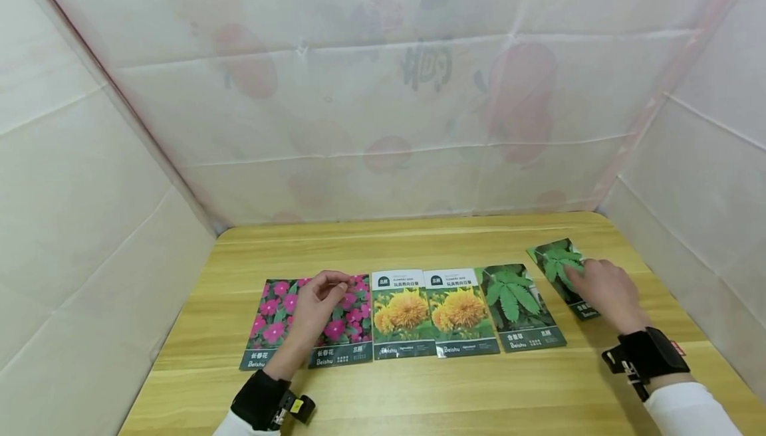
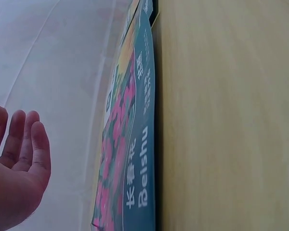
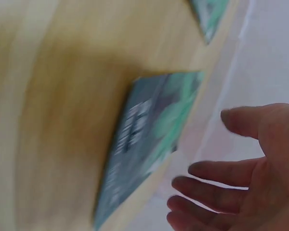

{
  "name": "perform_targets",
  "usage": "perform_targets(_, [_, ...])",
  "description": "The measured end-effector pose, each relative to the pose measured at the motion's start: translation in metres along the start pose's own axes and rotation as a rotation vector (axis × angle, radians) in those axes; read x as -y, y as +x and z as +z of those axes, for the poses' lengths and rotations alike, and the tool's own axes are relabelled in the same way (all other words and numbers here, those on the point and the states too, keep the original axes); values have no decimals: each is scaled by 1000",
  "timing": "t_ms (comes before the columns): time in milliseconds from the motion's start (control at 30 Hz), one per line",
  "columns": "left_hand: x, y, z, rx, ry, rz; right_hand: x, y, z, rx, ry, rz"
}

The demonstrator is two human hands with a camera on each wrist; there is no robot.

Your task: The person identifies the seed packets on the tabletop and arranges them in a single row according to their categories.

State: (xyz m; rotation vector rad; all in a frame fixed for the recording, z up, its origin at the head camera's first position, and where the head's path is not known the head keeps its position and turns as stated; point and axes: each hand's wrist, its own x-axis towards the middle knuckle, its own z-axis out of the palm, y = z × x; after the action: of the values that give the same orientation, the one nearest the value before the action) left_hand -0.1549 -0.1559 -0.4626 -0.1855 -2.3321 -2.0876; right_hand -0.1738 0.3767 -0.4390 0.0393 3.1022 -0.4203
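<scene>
My left hand (image 1: 315, 303) hovers over two seed packets with pink flowers, its fingers loosely bent and holding nothing. It partly covers the left pink packet (image 1: 273, 316) and the right pink packet (image 1: 350, 320). In the left wrist view, the hand (image 2: 19, 168) is apart from the pink packet (image 2: 130, 159). At the right, my right hand (image 1: 607, 293) is over the outer green-leaf seed packet (image 1: 559, 263), which lies tilted. Seen from the right wrist, that hand (image 3: 236, 178) has extended, spread fingers and nothing between them, beside the green packet (image 3: 149, 125).
Between the hands lie two yellow-flower packets, one left (image 1: 403, 316) and one right (image 1: 461, 316), edge to edge. Another green-leaf packet (image 1: 517, 303) adjoins them on the right. The wooden table (image 1: 395, 396) is bounded by a pale cloth wall (image 1: 359, 110) behind and at both sides.
</scene>
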Motion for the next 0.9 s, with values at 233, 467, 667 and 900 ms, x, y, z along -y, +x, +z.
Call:
perform_targets(233, [-1,-1,-4,-4,-1,-19,-20,3,0,37,-13,46])
perform_targets(467, [0,-3,-5,-8,-11,-26,-29,7,0,107,-40,85])
perform_targets(667, [1,-3,-4,-14,-13,-35,-33,9,0,179,-48,103])
perform_targets(900, [2,-4,-6,-39,-1,-33,-36,15,0,190,-11,96])
